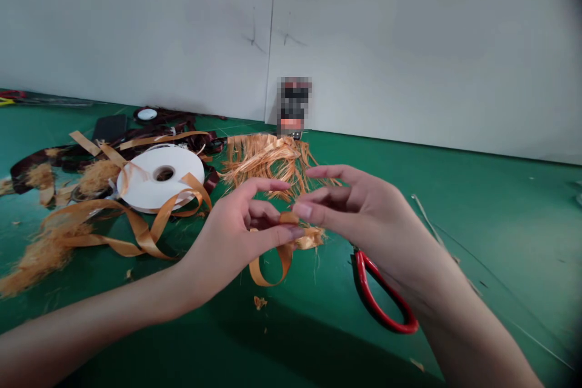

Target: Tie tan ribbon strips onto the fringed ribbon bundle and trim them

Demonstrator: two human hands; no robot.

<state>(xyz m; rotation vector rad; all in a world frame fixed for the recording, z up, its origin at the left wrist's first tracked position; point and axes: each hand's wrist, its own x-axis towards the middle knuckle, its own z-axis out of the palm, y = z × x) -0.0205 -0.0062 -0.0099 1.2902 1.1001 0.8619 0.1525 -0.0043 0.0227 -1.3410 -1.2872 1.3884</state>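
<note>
Between my hands is a short length of golden-orange ribbon point(271, 276), its lower part hanging in a loop above the green table. My left hand point(236, 230) pinches the ribbon between thumb and fingers. From the other side, my right hand point(359, 203) grips the same ribbon at thumb and fingertips, with the index finger raised off it. A frayed bit of ribbon point(311, 237) shows just below the right fingertips. Beyond the hands lies a fringe of shredded orange ribbon point(273, 160). Red-handled scissors point(386, 297) rest partly under my right hand, their blades hidden.
A white ribbon spool point(159, 179) lies at left with loose orange ribbon point(136, 233) and frayed fluff point(50, 248). Dark ribbon and a dark flat object point(110, 128) sit behind it. A blurred-out package point(294, 106) leans against the grey wall point(409, 42). Thin strands cross the right side.
</note>
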